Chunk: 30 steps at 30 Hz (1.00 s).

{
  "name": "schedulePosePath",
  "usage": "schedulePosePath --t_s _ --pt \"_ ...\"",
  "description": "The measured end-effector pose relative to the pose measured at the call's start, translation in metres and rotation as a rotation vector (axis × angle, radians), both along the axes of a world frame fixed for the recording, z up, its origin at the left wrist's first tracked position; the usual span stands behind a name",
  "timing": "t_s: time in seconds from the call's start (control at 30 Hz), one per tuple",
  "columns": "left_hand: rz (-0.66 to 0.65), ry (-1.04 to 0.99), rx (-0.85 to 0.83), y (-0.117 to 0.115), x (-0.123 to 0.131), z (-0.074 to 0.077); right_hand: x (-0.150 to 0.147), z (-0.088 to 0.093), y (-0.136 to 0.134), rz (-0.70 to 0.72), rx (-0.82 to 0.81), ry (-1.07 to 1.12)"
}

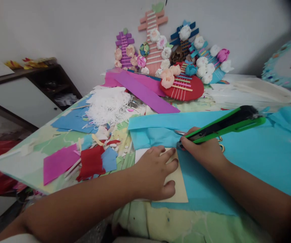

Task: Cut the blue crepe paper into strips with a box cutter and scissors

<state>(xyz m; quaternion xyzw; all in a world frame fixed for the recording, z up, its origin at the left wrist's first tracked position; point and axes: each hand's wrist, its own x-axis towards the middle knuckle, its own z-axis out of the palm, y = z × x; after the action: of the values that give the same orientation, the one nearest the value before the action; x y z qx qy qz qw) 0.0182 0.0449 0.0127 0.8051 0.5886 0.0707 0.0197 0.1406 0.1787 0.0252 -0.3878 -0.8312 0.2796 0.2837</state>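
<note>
My left hand [154,172] lies flat with spread fingers, pressing down a cream card [179,190] on the table. My right hand [202,148] is closed round a green and black utility knife [226,125], whose tip meets the upper edge of the card beside my left fingertips. Both rest on a large sheet of light blue crepe paper [257,155] that lies under and around the card. A pair of scissors [221,146] is partly hidden behind my right hand.
Pink, red and blue paper scraps [84,162] lie at the left. White shredded paper [108,104] and purple strips [145,92] sit further back. Craft-stick ornaments with paper flowers [168,57] lean on the wall. A dark shelf [41,84] stands left of the table.
</note>
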Motion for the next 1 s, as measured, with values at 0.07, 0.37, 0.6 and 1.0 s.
schedulePosePath --t_s 0.07,0.37,0.6,1.0 --pt "-0.005 0.005 0.001 0.0005 -0.0002 0.0006 -0.0005 -0.0003 -0.0002 0.026 0.034 -0.01" --pt "-0.004 0.002 -0.01 0.0012 0.0002 0.0018 -0.0018 -0.0014 0.0009 0.121 0.096 -0.056" --pt "0.01 0.016 0.004 0.0003 0.0003 0.0017 0.0045 -0.0059 0.0008 0.071 0.122 0.045" --pt "-0.006 0.016 -0.001 0.0006 0.0002 0.0004 0.0016 -0.0029 0.0026 0.108 0.097 0.077"
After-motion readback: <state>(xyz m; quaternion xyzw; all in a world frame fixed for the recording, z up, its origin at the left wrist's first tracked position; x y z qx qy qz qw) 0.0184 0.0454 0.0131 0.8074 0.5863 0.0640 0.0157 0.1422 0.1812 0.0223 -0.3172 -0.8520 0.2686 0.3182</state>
